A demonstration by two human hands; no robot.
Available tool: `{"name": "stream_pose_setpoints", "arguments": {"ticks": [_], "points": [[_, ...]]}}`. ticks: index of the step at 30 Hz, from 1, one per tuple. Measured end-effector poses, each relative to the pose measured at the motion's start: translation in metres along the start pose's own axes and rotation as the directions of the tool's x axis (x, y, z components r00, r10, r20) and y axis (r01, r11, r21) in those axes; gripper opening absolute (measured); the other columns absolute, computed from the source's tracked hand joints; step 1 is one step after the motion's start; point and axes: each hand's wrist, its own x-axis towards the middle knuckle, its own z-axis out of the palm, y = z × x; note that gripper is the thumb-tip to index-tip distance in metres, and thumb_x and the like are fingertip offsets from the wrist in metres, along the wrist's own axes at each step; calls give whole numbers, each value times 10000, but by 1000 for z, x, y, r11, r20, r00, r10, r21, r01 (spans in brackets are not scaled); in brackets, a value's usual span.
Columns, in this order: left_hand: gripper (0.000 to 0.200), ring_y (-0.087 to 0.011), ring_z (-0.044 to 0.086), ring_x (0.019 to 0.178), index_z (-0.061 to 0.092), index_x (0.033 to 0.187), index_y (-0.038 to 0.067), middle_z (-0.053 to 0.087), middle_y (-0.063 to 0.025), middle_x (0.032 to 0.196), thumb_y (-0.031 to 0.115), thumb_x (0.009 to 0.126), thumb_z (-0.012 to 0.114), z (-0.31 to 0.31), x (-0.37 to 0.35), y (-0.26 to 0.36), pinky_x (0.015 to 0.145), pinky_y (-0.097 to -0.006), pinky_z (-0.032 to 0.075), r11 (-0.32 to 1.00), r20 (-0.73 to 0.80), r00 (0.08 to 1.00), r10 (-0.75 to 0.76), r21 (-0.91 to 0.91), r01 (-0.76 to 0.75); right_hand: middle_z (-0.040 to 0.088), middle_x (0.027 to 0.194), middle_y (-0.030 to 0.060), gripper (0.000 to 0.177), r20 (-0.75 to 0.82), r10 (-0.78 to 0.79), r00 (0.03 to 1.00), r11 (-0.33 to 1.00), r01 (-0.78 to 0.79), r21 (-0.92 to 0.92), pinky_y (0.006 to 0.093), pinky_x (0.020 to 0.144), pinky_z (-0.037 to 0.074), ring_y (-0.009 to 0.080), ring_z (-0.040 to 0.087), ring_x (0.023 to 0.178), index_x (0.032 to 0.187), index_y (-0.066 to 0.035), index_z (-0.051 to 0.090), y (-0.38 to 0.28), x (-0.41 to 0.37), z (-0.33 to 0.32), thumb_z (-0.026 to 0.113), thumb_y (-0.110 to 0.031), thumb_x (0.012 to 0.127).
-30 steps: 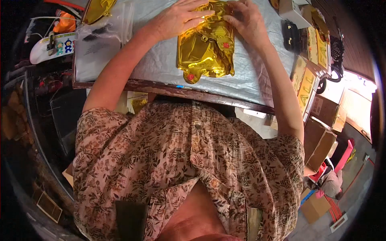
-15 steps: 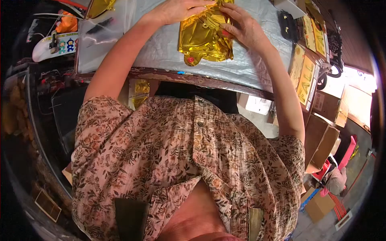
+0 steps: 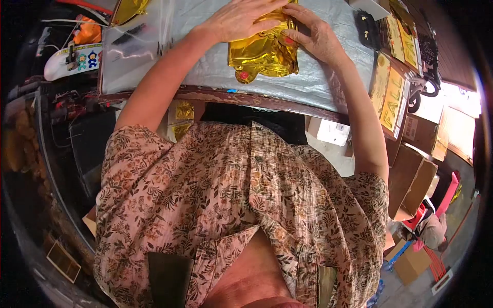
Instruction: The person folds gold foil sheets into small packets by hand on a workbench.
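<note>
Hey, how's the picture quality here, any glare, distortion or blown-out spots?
Head view: heavy fisheye bending, black corners; the gold foil balloon throws sharp glare; daylight beside the cardboard box at right is blown out; the left side sits in deep shadow.

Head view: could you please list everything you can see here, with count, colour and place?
foil balloon: one, gold with red spots, on the table cover.
table cover: one, grey, over the table top.
clear bags: a few, transparent, table's left part.
black object: one, black, table's right part.
lettered packets: several, yellow, right of the table.
cardboard boxes: at least two, brown, floor at right.
shirt: one, floral beige, lower frame.
left hand: flat on the foil balloon.
right hand: fingers on its right edge.
</note>
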Motion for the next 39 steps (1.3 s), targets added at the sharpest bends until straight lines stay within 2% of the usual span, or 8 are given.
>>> {"name": "stream_pose_setpoints", "arguments": {"ticks": [2, 4, 6, 9, 16, 29, 34, 39], "points": [[669, -322, 225, 1579, 326, 1633, 119, 305, -167, 1685, 447, 1073, 488, 9, -5, -4, 1280, -478, 177, 976, -106, 982, 156, 172, -136, 522, 1526, 224, 528, -44, 80, 996, 987, -73, 146, 418, 1163, 414, 386, 500, 1415, 1438, -9, 566, 2, -8, 1, 706, -167, 954], [661, -320, 225, 1579, 328, 1633, 125, 307, -165, 1684, 446, 1076, 481, 13, 1, -10, 1282, -477, 166, 985, -53, 993, 110, 142, -101, 516, 1541, 211, 520, -74, 162, 984, 946, -134, 295, 419, 1169, 407, 382, 498, 1419, 1455, -23, 558, 7, -24, 6, 692, -183, 979], [653, -318, 225, 1579, 330, 1634, 131, 309, -163, 1683, 445, 1079, 473, 9, 3, -9, 1284, -477, 155, 991, -5, 998, 55, 119, -54, 503, 1546, 152, 461, -208, -60, 976, 935, -18, -353, 485, 1231, 295, 379, 416, 1477, 1504, -74, 517, 6, -49, 7, 543, -208, 1063], [636, -323, 227, 1578, 352, 1626, 139, 315, -159, 1681, 447, 1083, 466, 3, 4, 0, 1280, -485, 160, 995, 54, 998, 27, 96, -32, 355, 1671, 104, 533, -53, 48, 997, 902, -66, -427, 531, 1277, 160, 369, 282, 1555, 1604, -124, 371, -15, -74, 11, 451, -257, 1095], [570, -363, 219, 1573, 425, 1603, 244, 294, -179, 1685, 470, 1080, 459, 0, 3, 6, 1276, -507, 158, 990, 95, 995, 4, 137, -17, 340, 1680, 68, 512, -28, 27, 999, 833, -38, -551, 553, 1275, 162, 338, 288, 1554, 1583, -131, 414, -21, -77, 23, 465, -262, 1091], [631, -442, 241, 1549, 395, 1616, 254, 284, -216, 1680, 556, 1064, 449, 4, 2, 2, 1262, -547, 183, 985, 57, 998, 39, 166, -48, 406, 1625, 151, 510, 79, 65, 995, 848, -14, -529, 554, 1275, 165, 355, 295, 1544, 1552, -80, 438, -53, -79, 37, 488, -295, 1092], [667, -460, 238, 1546, 367, 1628, 252, 275, -228, 1680, 591, 1058, 436, 4, 3, 2, 1259, -566, 176, 975, 70, 996, 55, 209, -69, 434, 1594, 193, 546, 110, 66, 992, 950, -28, -311, 507, 1274, 214, 382, 351, 1511, 1577, -70, 391, -62, -80, 37, 506, -283, 1087], [664, -483, 232, 1541, 367, 1628, 279, 261, -237, 1682, 599, 1051, 445, 0, 4, 4, 1259, -581, 162, 979, 97, 994, 59, 189, -76, 439, 1583, 208, 569, 114, 17, 993, 960, 16, -279, 494, 1258, 280, 402, 389, 1481, 1563, -40, 401, -70, -80, 39, 555, -272, 1067]]}}
